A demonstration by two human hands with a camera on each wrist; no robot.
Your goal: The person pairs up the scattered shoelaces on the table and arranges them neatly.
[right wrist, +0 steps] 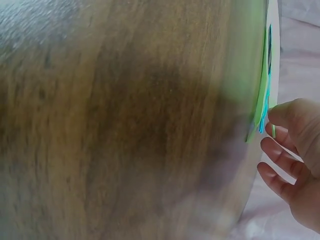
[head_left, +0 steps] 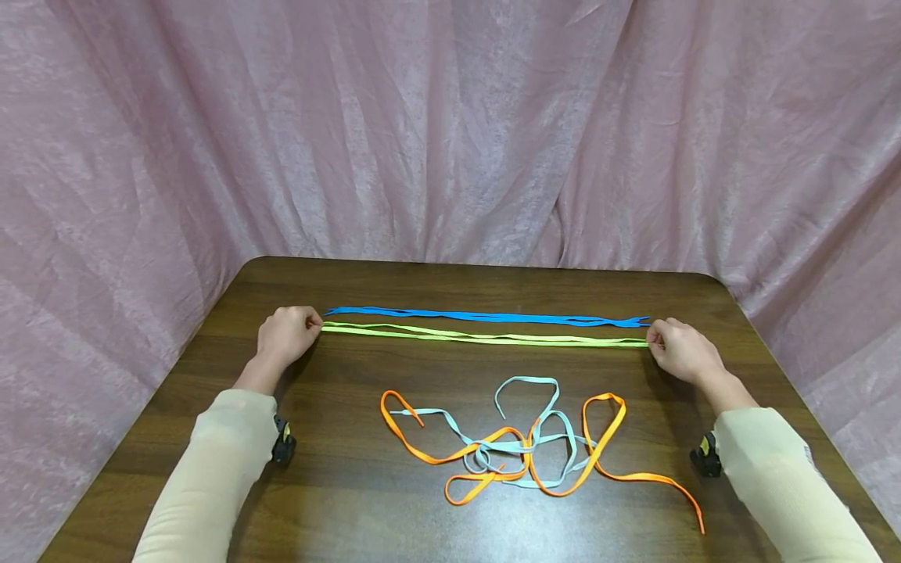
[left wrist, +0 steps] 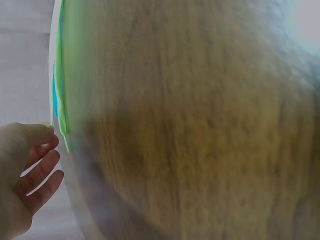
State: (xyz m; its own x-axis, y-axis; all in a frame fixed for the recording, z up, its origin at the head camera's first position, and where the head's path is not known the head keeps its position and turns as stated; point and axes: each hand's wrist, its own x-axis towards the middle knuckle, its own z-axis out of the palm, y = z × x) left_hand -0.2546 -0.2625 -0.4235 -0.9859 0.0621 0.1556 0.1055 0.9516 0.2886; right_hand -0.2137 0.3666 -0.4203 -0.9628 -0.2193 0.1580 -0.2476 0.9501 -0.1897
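Observation:
A yellow-green shoelace (head_left: 486, 338) stretches nearly straight across the table in two long strands. My left hand (head_left: 287, 335) pinches its left end between thumb and index finger, the other fingers loosely bent in the left wrist view. At the opposite end, my right hand (head_left: 681, 349) pinches the lace the same way. One green strand's tip (left wrist: 68, 145) sticks out beside the left fingers, and another green tip (right wrist: 249, 135) shows by the right hand. Just behind, a blue shoelace (head_left: 486, 317) lies straight, doubled lengthwise, its right end close to my right fingertips.
Nearer to me, an orange shoelace (head_left: 612, 422) and a pale blue shoelace (head_left: 549, 381) lie loosely tangled on the brown wooden table (head_left: 352, 500). Pink curtains (head_left: 450, 133) hang behind the table's far edge and down both sides.

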